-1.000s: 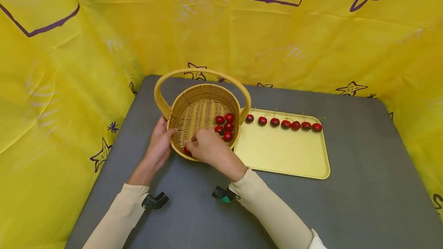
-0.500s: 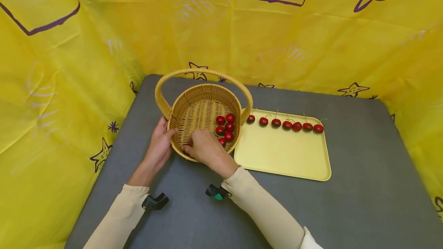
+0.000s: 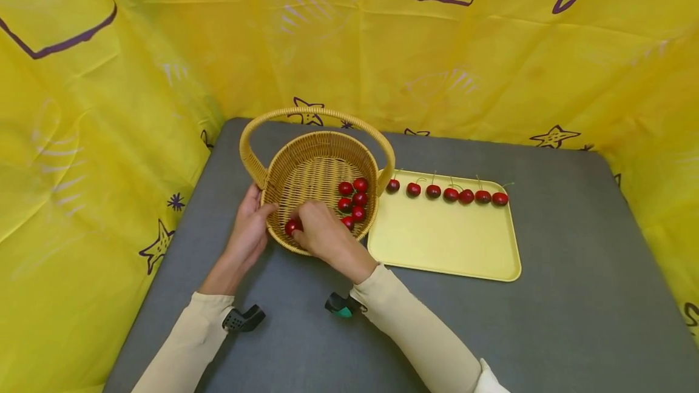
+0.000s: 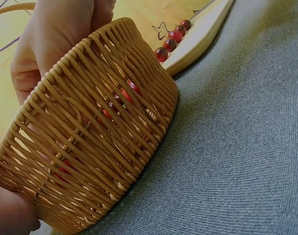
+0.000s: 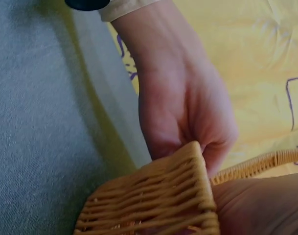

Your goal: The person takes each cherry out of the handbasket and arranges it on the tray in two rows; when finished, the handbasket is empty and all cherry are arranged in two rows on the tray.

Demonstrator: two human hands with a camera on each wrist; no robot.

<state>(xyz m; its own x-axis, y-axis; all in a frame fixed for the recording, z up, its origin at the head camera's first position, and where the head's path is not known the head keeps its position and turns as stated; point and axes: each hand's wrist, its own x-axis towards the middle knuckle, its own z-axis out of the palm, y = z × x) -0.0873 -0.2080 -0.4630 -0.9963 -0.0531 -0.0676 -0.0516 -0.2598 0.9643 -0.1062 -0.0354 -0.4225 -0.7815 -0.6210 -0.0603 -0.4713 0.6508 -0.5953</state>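
Note:
A round wicker basket (image 3: 327, 145) with a tall handle stands on the grey table, several red cherries (image 3: 358, 198) along its right inner side. My left hand (image 3: 250, 232) holds the basket's left side, thumb over the rim and the other fingers outside. Reaching over the near rim, my right hand (image 3: 326, 232) is inside the basket with its fingers curled. It pinches a cherry (image 3: 293, 227) between thumb and fingers at the near left of the basket floor. In the right wrist view the basket wall (image 5: 163, 196) hides the right fingertips.
To the right of the basket lies a pale yellow tray (image 3: 448, 238), close against it. Several stemmed cherries (image 3: 433, 191) form a row along the tray's far edge. A yellow patterned cloth (image 3: 327, 47) hangs behind and beside the grey table (image 3: 573, 296).
The right hand has stayed low in the basket, shifting slightly; the cherry at its fingertips now shows more fully. Another cherry by the right-hand group has come into view. The left hand keeps its hold.

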